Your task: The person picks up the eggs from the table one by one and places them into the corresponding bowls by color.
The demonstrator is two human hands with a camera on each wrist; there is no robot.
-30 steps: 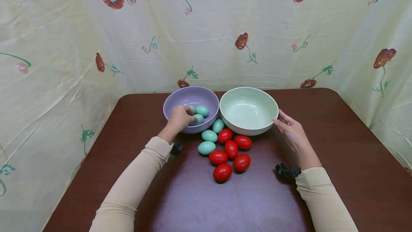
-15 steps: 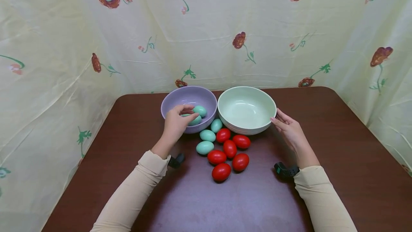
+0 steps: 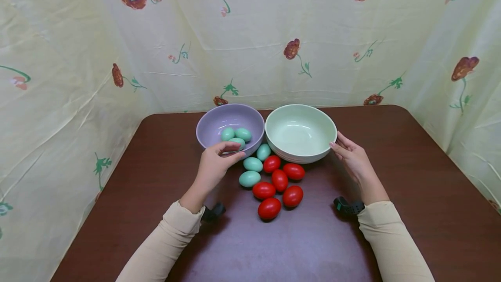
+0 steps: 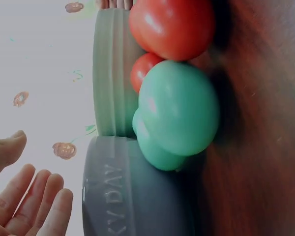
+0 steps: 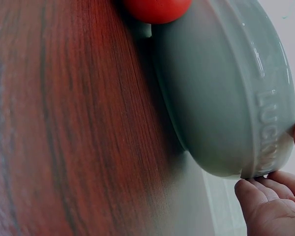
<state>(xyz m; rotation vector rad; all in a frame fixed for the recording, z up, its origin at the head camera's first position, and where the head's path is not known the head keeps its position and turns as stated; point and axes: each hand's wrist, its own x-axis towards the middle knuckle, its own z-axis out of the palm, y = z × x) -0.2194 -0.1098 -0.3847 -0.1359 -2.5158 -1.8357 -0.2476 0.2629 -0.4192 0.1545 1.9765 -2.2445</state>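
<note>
My left hand (image 3: 213, 164) is over the near rim of the purple bowl (image 3: 209, 121), thumb and fingers apart with nothing between them. Inside that bowl lie three turquoise eggs (image 3: 243, 134). The left wrist view has the relaxed left hand (image 4: 29, 196) beside the bowl's lettered wall (image 4: 118, 196). My right hand (image 3: 354, 160) holds the right side of the pale green bowl (image 3: 301, 132), which has nothing in it. In the right wrist view, its fingers (image 5: 258, 194) lie against the outer wall, and the thumb is at the rim.
Three more turquoise eggs (image 3: 249, 179) and several red eggs (image 3: 269, 209) lie loose on the dark wooden table (image 3: 305, 238), in front of the two bowls. The bowls stand side by side near the table's back edge. A flowered cloth (image 3: 250, 34) hangs behind.
The left hand has let go of a turquoise egg in the purple bowl and drawn back toward the near rim. The right hand stays at the green bowl.
</note>
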